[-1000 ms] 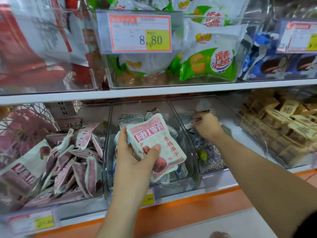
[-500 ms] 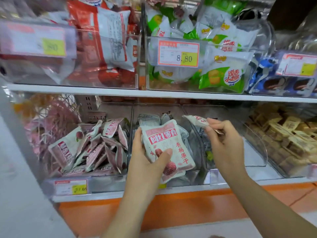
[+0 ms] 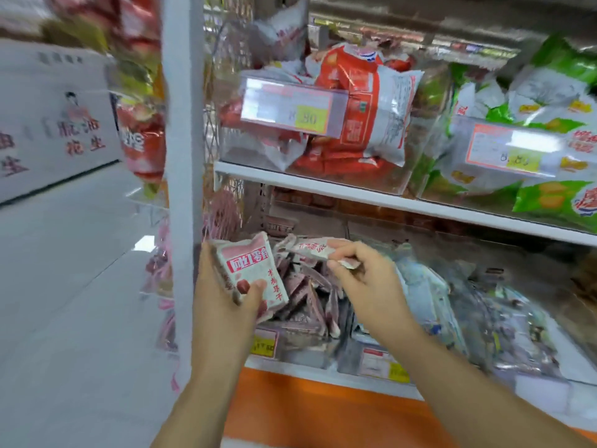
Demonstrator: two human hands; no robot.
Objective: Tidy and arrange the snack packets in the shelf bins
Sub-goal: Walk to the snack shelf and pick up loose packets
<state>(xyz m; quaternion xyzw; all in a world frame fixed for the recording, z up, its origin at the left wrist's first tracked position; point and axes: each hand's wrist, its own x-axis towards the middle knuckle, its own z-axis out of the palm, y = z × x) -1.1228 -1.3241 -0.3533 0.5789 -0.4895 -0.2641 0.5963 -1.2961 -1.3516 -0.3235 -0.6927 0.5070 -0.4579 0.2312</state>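
My left hand point(image 3: 223, 295) grips a small stack of white-and-pink snack packets point(image 3: 255, 270) with red lettering, held in front of the leftmost clear bin point(image 3: 290, 347) on the lower shelf. That bin holds several pink and white packets point(image 3: 310, 295) lying at angles. My right hand point(image 3: 365, 279) pinches a single packet point(image 3: 316, 248) of the same kind, held flat over the bin. The picture is blurred by motion.
A white shelf upright point(image 3: 182, 156) stands just left of my left hand. The upper shelf point(image 3: 371, 192) carries bins of red packets point(image 3: 358, 111) and green-and-white packets point(image 3: 542, 163) with price tags. More clear bins point(image 3: 452, 318) sit to the right. A white carton point(image 3: 55, 121) stands far left.
The view swung left. Both hands moved from the middle bins to the leftmost lower bin, the right hand carrying the single packet it drew from the right bin.
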